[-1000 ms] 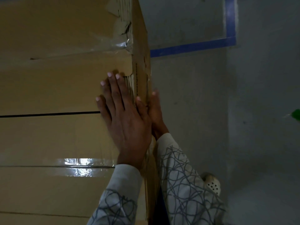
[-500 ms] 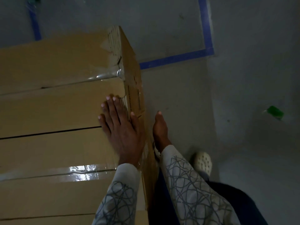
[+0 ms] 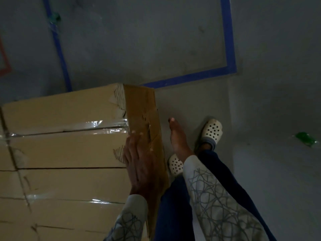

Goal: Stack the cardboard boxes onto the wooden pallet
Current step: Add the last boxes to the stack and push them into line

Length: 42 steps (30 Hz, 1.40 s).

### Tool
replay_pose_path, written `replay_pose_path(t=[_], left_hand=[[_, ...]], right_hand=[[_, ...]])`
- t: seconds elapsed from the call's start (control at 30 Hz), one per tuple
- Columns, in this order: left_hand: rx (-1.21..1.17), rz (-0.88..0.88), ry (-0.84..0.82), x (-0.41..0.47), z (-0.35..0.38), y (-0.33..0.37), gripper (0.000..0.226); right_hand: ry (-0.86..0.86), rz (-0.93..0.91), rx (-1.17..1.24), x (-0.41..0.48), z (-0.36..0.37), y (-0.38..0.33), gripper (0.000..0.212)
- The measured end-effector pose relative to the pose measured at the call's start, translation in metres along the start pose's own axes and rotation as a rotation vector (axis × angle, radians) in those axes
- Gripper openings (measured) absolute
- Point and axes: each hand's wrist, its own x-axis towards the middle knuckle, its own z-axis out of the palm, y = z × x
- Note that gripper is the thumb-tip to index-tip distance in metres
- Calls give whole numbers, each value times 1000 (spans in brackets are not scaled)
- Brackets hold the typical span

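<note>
1. Concrete floor (image 3: pixel 173 40), blue tape lines (image 3: pixel 228 40), dim light.
2. Cardboard boxes (image 3: pixel 69 150) stacked at left; pallet not in view.
3. Left hand (image 3: pixel 139 162) lies flat on the stack's right edge, fingers straight, gripping nothing.
4. Right hand (image 3: pixel 177 138) hangs beside the stack, fingers straight, touching nothing.
5. Risk: a one-handed push at the torn corner (image 3: pixel 119 101) could skew the stack and slide a box toward the clogs (image 3: pixel 212 131).

Tan cardboard boxes (image 3: pixel 66 153) stacked flush, seams taped, top right corner torn.
</note>
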Motion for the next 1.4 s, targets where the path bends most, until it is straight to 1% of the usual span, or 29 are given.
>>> replay_pose_path(t=[0.07,0.17,0.2,0.23,0.3,0.33,0.37,0.43,0.47,0.53,0.57,0.6,0.67,0.77,0.8,0.87,0.93,1.0,1.23,1.33,1.4], left_hand=[[-5,20,-4,14,5,23,55],[-5,-72,29,50,15,39,51],[10,-78,39,65,17,40,51],[41,-52,46,80,19,40,50],[133,89,22,110,27,38,48],[194,167,-40,126,33,36,50],[284,229,-146,142,39,35,55],[568,310,-425,174,55,34,69],[700,325,-519,190,62,34,74],[881,281,-664,227,75,38,76],[921,246,-754,247,79,41,71],[908,204,-842,267,85,43,63],[825,136,-1008,302,103,41,47],[780,123,-1143,336,130,26,40],[774,126,-1167,340,135,21,41],[751,113,-1176,341,142,14,45],[732,133,-1151,341,144,13,40],[718,143,-1148,342,142,17,40],[678,103,-1109,352,135,20,57],[659,106,-1104,348,134,17,54],[658,140,-1091,339,136,15,50]], right_hand=[[-36,-42,-97,11,-4,-28,51],[-80,-108,-269,38,0,-59,48],[-87,-123,-324,47,4,-68,47],[-99,-146,-376,57,9,-76,47],[-144,-215,-485,78,19,-90,46],[-165,-242,-536,88,24,-98,45],[-177,-256,-572,99,30,-104,45],[-183,-228,-562,120,44,-111,45],[-164,-189,-512,130,50,-112,46],[-85,-86,-391,148,57,-110,46],[-49,-18,-331,155,56,-106,44],[-21,55,-258,161,54,-100,44],[22,210,-106,159,49,-89,43],[63,436,124,147,34,-58,42],[82,486,183,143,28,-46,42],[125,527,252,138,17,-25,41],[183,526,317,137,9,-11,38],[205,524,360,135,5,-2,38],[197,490,395,126,1,-4,37],[176,473,369,125,4,-9,38],[164,464,348,126,5,-13,32]])
